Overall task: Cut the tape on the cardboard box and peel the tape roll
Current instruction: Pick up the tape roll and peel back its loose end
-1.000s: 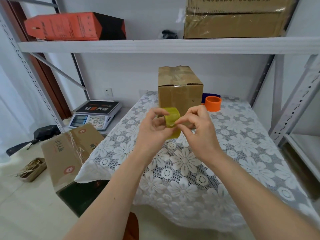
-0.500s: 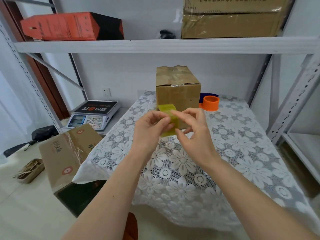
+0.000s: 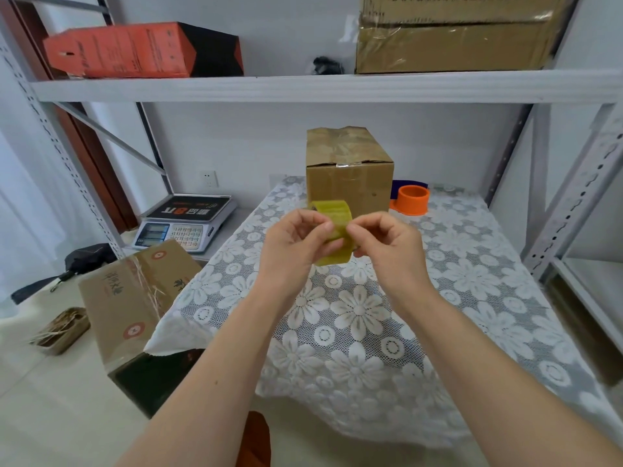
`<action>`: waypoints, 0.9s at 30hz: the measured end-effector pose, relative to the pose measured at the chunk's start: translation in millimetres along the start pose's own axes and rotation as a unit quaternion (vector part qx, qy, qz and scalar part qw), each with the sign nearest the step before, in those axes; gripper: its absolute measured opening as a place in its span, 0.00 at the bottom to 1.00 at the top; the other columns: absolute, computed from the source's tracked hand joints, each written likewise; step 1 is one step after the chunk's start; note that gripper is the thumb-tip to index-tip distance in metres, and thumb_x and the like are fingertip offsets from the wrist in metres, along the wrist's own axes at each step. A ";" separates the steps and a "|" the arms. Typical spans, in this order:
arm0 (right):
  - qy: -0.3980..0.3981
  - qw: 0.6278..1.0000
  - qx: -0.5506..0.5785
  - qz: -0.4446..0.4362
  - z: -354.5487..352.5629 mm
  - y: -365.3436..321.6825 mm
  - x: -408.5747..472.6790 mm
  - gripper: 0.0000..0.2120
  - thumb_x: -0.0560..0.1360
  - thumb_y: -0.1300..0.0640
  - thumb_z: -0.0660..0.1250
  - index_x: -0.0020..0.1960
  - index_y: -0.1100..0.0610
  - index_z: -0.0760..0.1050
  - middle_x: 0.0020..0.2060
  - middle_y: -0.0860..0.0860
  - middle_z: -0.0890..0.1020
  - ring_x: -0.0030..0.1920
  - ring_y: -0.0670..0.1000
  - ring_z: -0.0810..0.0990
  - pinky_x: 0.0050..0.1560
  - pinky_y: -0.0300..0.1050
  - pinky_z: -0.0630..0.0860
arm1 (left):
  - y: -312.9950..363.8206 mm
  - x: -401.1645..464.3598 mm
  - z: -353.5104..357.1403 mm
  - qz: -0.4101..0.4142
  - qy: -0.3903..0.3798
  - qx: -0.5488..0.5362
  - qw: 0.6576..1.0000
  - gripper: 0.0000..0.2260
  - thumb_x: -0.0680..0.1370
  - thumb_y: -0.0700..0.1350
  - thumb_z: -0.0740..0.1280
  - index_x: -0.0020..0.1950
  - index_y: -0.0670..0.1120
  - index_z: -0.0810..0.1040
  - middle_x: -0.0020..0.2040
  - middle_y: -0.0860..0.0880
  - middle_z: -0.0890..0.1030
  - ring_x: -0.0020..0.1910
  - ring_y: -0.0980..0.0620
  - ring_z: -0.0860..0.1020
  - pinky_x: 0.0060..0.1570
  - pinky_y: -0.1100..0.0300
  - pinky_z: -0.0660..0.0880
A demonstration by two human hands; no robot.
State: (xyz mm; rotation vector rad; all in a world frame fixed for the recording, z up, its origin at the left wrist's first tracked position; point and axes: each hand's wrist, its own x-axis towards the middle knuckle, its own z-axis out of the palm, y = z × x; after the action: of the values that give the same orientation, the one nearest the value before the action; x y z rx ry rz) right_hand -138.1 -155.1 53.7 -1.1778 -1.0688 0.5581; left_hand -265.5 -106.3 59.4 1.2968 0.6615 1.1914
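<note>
Yellowish tape roll (image 3: 332, 230) held mid-air above the lace-covered table (image 3: 472, 281), in front of the cardboard box (image 3: 349, 183). Left hand (image 3: 293, 251) clamps it steady; right hand (image 3: 387, 244) pinches at its face, probably hunting the free end. Box seam looks taped.

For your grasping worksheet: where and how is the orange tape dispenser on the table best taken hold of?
Grip the orange dispenser around its round upright wall, coming from the front right. The box stands close on its left, so that side is crowded; its open top faces up, and the curved sides probably suit a pinch across the ring.
</note>
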 end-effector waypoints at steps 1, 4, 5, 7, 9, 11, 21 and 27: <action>0.001 1.000 0.008 0.013 -0.7 0.1 0.9 0.02 0.73 0.61 0.70 0.42 0.56 0.80 0.38 0.51 0.82 0.37 0.46 0.79 0.39 0.37 0.78 | 1.0 0.0 0.7 -0.002 0.000 -0.003 1.000 0.03 0.76 0.33 0.68 0.45 0.40 0.78 0.39 0.47 0.81 0.39 0.54 0.83 0.46 0.59 0.82; -0.013 0.997 0.047 0.060 -3.3 0.9 3.4 0.03 0.74 0.60 0.70 0.41 0.58 0.80 0.39 0.55 0.83 0.40 0.52 0.80 0.45 0.46 0.81 | 3.3 -0.2 0.6 -0.015 -0.001 -0.014 1.000 0.02 0.76 0.34 0.68 0.45 0.40 0.78 0.40 0.45 0.82 0.40 0.50 0.84 0.46 0.58 0.82; -0.021 0.995 0.058 0.074 -3.9 0.9 3.6 0.04 0.74 0.59 0.70 0.41 0.58 0.80 0.40 0.57 0.82 0.41 0.54 0.80 0.47 0.49 0.80 | 3.8 -0.4 0.5 -0.024 0.000 -0.017 1.000 0.01 0.76 0.35 0.68 0.45 0.40 0.78 0.40 0.45 0.83 0.40 0.49 0.84 0.47 0.58 0.82; -0.025 0.994 0.058 0.093 -3.5 -0.1 3.7 0.05 0.74 0.58 0.70 0.40 0.57 0.80 0.39 0.57 0.82 0.41 0.55 0.80 0.48 0.50 0.80 | 3.4 -0.4 0.2 -0.040 0.004 -0.021 0.999 0.01 0.76 0.36 0.68 0.45 0.39 0.79 0.41 0.44 0.84 0.41 0.47 0.85 0.48 0.56 0.82; -0.018 0.993 0.044 0.105 -1.7 -2.2 3.5 0.06 0.73 0.57 0.70 0.38 0.57 0.79 0.37 0.54 0.82 0.39 0.52 0.79 0.45 0.45 0.79 | 2.8 -1.2 1.3 -0.054 0.008 -0.025 0.998 0.01 0.76 0.36 0.68 0.45 0.38 0.78 0.42 0.42 0.84 0.41 0.47 0.85 0.47 0.57 0.82; -0.009 0.992 0.025 0.121 0.3 -4.5 3.6 0.08 0.73 0.57 0.71 0.37 0.58 0.78 0.36 0.53 0.81 0.38 0.50 0.79 0.45 0.44 0.80 | 2.8 -2.3 3.3 -0.063 0.019 -0.018 0.998 0.02 0.76 0.35 0.68 0.43 0.38 0.77 0.41 0.42 0.83 0.39 0.48 0.85 0.45 0.60 0.82; 0.021 0.983 -0.024 0.183 3.0 -20.1 6.1 0.10 0.69 0.64 0.74 0.32 0.59 0.75 0.33 0.55 0.82 0.35 0.50 0.82 0.43 0.45 0.83 | -2.6 -4.6 11.4 -0.069 0.082 0.085 0.991 0.04 0.71 0.34 0.71 0.39 0.41 0.77 0.37 0.44 0.83 0.37 0.47 0.86 0.45 0.57 0.82; 0.025 0.983 -0.025 0.179 4.9 -20.9 4.3 0.10 0.67 0.67 0.73 0.33 0.59 0.75 0.33 0.54 0.82 0.36 0.50 0.82 0.42 0.43 0.82 | -1.5 -3.6 13.2 -0.073 0.094 0.063 0.991 0.11 0.70 0.30 0.69 0.37 0.43 0.71 0.45 0.37 0.83 0.38 0.44 0.86 0.45 0.54 0.82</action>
State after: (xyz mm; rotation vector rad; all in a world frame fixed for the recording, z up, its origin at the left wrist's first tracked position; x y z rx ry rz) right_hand -144.0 -156.3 74.7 -1.4330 -0.8361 0.7784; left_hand -254.2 -114.2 60.0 1.2254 0.9663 1.1756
